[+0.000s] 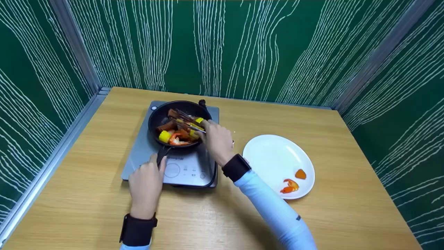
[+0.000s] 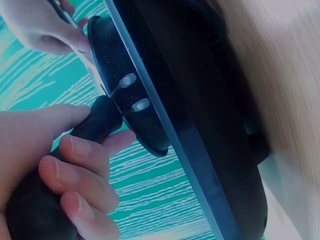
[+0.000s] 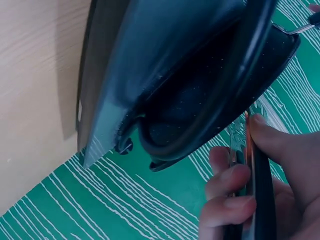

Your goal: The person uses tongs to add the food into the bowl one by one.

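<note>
In the head view, my left hand (image 1: 147, 182) grips the black handle (image 1: 162, 155) of a frying pan (image 1: 156, 119). The left wrist view shows fingers curled around that handle (image 2: 97, 120). From the pan's right side, my right hand (image 1: 218, 140) holds metal tongs (image 1: 197, 129) with black grips, their ends down among the food. Inside lie yellow corn chunks (image 1: 164, 136), red-orange shrimp (image 1: 178, 139) and reddish-brown pieces (image 1: 165, 127). Thumb and fingers squeeze the tongs (image 3: 262, 185) in the right wrist view; the pan's side hides their tips there.
Beneath the pan is a flat induction cooker (image 1: 138, 158), with a black cord (image 1: 212, 178) along its right front corner. Right of it, a white oval plate (image 1: 263, 156) bears a shrimp (image 1: 290, 186) and an orange piece (image 1: 300, 174). Green patterned walls (image 1: 239, 45) enclose the wooden table (image 1: 194, 222).
</note>
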`<state>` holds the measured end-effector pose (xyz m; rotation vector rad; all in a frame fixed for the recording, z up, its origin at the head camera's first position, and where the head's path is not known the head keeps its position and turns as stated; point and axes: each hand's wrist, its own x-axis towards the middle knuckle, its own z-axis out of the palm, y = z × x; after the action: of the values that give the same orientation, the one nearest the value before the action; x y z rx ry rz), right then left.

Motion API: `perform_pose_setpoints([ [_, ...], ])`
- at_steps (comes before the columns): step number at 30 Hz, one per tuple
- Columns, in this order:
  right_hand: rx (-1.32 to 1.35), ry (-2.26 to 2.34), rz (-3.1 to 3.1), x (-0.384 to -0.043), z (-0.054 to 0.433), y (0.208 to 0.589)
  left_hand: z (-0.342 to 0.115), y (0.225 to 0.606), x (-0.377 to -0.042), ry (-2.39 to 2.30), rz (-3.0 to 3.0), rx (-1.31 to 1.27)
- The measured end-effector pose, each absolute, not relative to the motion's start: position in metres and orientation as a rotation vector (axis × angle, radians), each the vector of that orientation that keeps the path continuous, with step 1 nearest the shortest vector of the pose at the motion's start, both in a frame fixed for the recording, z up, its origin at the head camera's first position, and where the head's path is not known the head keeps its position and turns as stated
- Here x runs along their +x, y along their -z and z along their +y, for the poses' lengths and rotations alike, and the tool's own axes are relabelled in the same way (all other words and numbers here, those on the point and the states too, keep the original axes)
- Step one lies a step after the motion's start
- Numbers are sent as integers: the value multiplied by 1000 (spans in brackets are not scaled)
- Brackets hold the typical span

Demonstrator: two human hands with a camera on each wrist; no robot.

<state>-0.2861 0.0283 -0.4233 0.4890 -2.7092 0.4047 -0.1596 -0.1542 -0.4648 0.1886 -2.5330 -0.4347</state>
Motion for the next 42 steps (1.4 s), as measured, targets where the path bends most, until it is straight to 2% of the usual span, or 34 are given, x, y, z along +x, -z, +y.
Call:
perform_pose_setpoints([
  [27,492,-387,-2733,-275,33,427,-155,463,-160,468,-2570,189],
  [42,452,-535,-2727,-246,60,426,-156,461,-159,482,-2621,216],
])
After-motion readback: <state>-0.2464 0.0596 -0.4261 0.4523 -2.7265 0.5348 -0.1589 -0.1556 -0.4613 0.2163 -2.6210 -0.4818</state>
